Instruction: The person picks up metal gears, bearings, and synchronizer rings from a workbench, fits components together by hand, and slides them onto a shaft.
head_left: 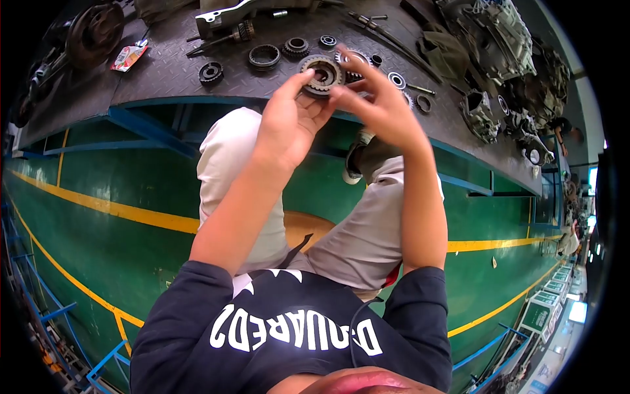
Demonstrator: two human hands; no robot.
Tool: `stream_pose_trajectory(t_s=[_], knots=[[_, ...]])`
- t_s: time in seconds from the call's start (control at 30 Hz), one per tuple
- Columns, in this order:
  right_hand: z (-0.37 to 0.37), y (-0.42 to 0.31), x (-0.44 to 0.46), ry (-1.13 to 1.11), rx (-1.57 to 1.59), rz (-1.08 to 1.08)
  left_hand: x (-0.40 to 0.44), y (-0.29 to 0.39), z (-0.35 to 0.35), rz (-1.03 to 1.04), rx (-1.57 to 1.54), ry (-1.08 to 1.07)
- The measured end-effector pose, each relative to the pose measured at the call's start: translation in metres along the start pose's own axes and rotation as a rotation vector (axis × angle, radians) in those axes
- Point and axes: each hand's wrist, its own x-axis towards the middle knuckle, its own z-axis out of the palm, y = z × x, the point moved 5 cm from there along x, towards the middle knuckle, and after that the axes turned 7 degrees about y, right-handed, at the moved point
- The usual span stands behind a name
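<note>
My left hand (pixel 289 125) holds a toothed metal gear ring (pixel 319 90) just above the front edge of the workbench. The thumb rests on its left rim and the fingers lie underneath. Close on the right side of the gear is my right hand (pixel 384 108), slightly blurred, its thumb and fingers spread apart. Whether its thumb tip touches the gear I cannot tell. Behind my right fingers lies another gear (pixel 358 58), partly hidden. A dark ring gear (pixel 264 57), a smaller gear (pixel 296 46) and a bearing (pixel 328 41) lie on the bench beyond.
The steel workbench (pixel 161 72) also bears a small gear (pixel 210 73), a geared shaft (pixel 230 36), a bearing ring (pixel 397 80) and long rods (pixel 394 36). Gearbox housings (pixel 489 39) stand at the right. A red-and-white packet (pixel 130 56) lies left. Blue bench framing is near my knees.
</note>
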Motion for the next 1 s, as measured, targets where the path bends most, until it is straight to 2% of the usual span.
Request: stream_pose_trajectory(t_s=[0.07, 0.13, 0.2, 0.23, 0.27, 0.33, 0.43, 0.53, 0.57, 0.6, 0.67, 0.73, 0.8, 0.87, 1.0], knots=[[-0.044, 0.009, 0.015, 0.171, 0.001, 0.047, -0.001, 0.001, 0.002, -0.023, -0.033, -0.008], [-0.089, 0.037, 0.018, 0.368, -0.321, 0.110, -0.001, 0.004, 0.002, -0.007, -0.050, -0.046], [-0.111, 0.083, 0.013, 0.238, -0.820, 0.083, 0.000, 0.006, 0.002, -0.013, -0.060, -0.033], [-0.112, 0.106, 0.010, 0.082, -0.981, 0.213, 0.000, 0.006, 0.001, -0.014, -0.065, -0.028], [-0.109, 0.119, 0.006, -0.060, -0.919, 0.185, 0.000, 0.007, 0.000, -0.016, -0.069, -0.024], [-0.103, 0.114, 0.008, 0.021, -0.902, 0.130, 0.000, 0.008, -0.002, -0.014, -0.072, -0.008], [-0.099, 0.108, 0.017, 0.085, -0.905, 0.247, 0.005, 0.007, -0.004, -0.022, -0.095, 0.011], [-0.108, 0.083, 0.018, 0.260, -0.872, 0.249, 0.004, 0.006, -0.002, -0.022, -0.110, 0.037], [-0.109, 0.071, 0.017, 0.374, -0.803, 0.093, 0.003, 0.004, -0.001, -0.022, -0.105, 0.057], [-0.103, 0.054, 0.015, 0.414, -0.658, -0.011, 0.002, 0.002, -0.001, -0.022, -0.105, 0.078], [-0.077, 0.027, 0.013, 0.369, -0.185, -0.068, 0.005, -0.007, 0.000, -0.050, -0.135, 0.063], [-0.041, -0.003, 0.009, 0.173, 0.097, -0.195, 0.004, -0.014, 0.003, -0.072, -0.122, 0.048], [-0.012, -0.022, 0.008, 0.106, 0.039, -0.286, 0.000, -0.018, 0.006, -0.068, -0.113, -0.011], [0.003, -0.044, 0.008, 0.102, -0.400, -0.498, 0.000, -0.023, 0.005, -0.028, -0.085, -0.050], [0.009, -0.028, 0.012, 0.094, -0.370, -0.423, -0.006, -0.016, 0.007, 0.078, -0.032, -0.051]])
